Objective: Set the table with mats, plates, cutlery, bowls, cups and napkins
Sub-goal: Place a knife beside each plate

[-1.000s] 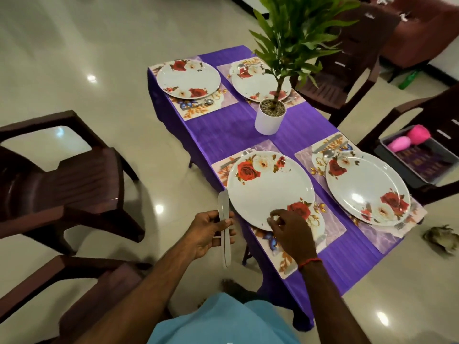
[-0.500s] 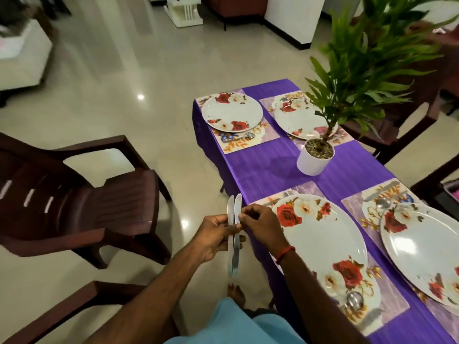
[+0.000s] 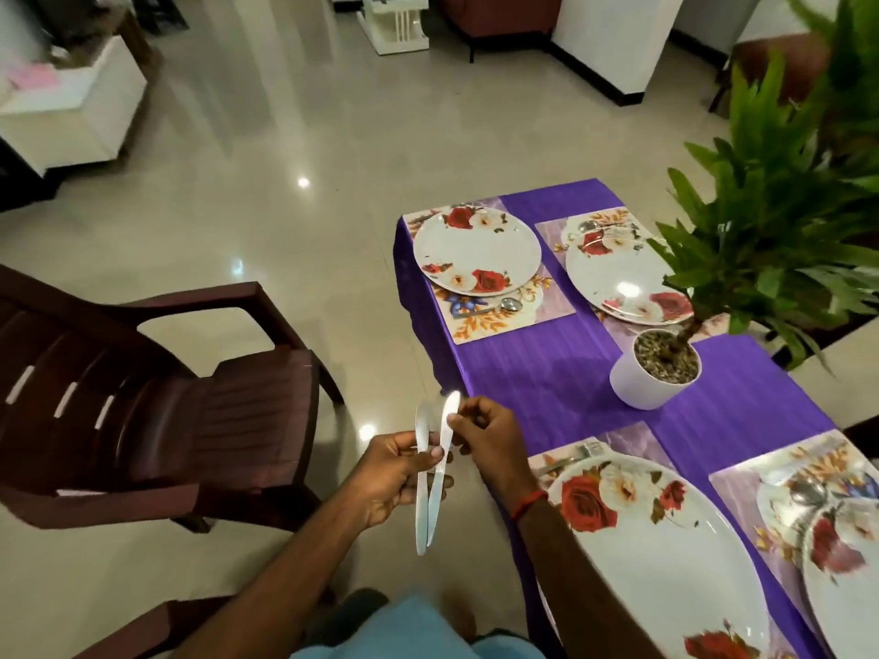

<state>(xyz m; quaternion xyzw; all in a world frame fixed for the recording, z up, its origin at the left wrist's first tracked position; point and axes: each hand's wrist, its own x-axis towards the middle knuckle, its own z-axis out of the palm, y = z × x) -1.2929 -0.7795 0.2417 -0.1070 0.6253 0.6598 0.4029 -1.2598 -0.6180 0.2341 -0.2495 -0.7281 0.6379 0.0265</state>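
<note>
We find a table (image 3: 547, 373) under a purple cloth, and a dark brown chair (image 3: 190, 420) well apart from its left edge. A potted plant (image 3: 635, 390) stands upright near the table's middle. Four flowered plates are laid, each on a mat: near left plate (image 3: 666, 554), near right plate (image 3: 846, 606), far left plate (image 3: 475, 254) and far right plate (image 3: 618, 278). The far left mat (image 3: 547, 311) also carries a spoon (image 3: 510, 304).

The left hand (image 3: 395, 473) has thumb and fingers curled round two pale knives (image 3: 421, 511), held off the table over the floor, just left of the near left plate. The right hand (image 3: 490, 439) pinches the tilted knife (image 3: 447, 428) near its upper end. The knives spread apart above and meet at their lower ends.
</note>
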